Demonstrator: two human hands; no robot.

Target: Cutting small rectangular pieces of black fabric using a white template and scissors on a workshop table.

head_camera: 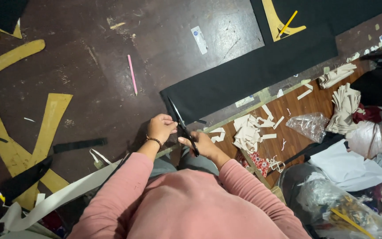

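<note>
Near the centre of the frame, at the lower corner of a long strip of black fabric (248, 66) lying on the dark tabletop (89, 88), a person in a pink sleeve works a pair of black-handled scissors (183, 127). The right hand (202, 144) is closed through the scissor handles, grip clenched on them, blades pointing up and left into the fabric's edge. The left hand (161, 127), with a beaded bracelet at the wrist, has its fingers curled beside the blades; it seems to pinch the fabric's corner, though the exact contact is too small to tell.

The fingers of the left hand sit just beside the blades, so a slip of the cloth could bring them into the cut. Loosely held fabric could also bunch and leave a ragged edge.

A pink pencil (131, 74) lies at upper left of the hands, yellow pattern pieces (45, 132) at left, and cream offcuts (248, 130) on the wooden floor at right.
</note>
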